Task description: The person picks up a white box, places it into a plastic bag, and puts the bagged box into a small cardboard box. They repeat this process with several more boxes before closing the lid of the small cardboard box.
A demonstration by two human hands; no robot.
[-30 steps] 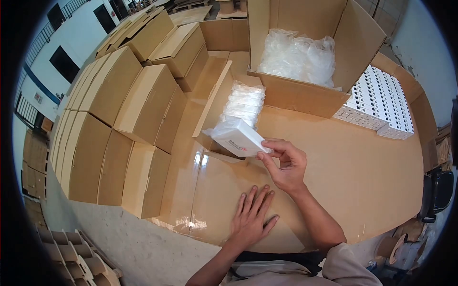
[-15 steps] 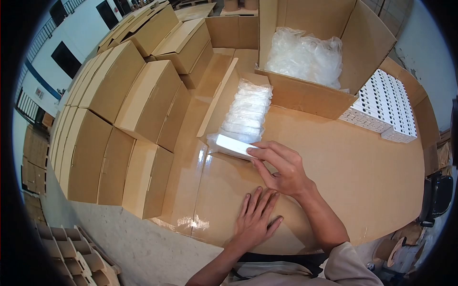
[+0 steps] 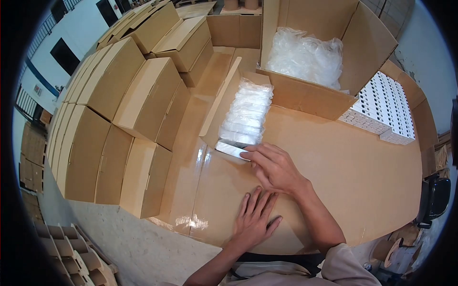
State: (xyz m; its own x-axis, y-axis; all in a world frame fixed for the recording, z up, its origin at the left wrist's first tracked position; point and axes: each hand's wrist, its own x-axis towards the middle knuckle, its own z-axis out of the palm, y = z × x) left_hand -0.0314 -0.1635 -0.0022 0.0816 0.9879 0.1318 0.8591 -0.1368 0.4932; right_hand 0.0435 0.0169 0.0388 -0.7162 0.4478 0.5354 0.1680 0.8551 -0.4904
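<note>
My right hand (image 3: 279, 169) pinches the right end of a slim white box (image 3: 231, 149), which sits low at the near end of an open cardboard carton (image 3: 220, 102). Behind it in that carton, a row of plastic-wrapped white packs (image 3: 245, 112) runs away from me. My left hand (image 3: 254, 218) lies flat on the cardboard-covered table (image 3: 343, 190), fingers spread, just in front of the right wrist and holding nothing.
A large open carton (image 3: 305, 97) of clear plastic bags (image 3: 305, 59) stands at the back. Stacked white boxes (image 3: 384, 107) with dark square marks sit at the right. Closed brown cartons (image 3: 129, 102) are piled on the left, along the table's edge.
My right hand has lowered the white box into the near end of the carton, tilting it down against the wrapped row. My left hand has stayed in place.
</note>
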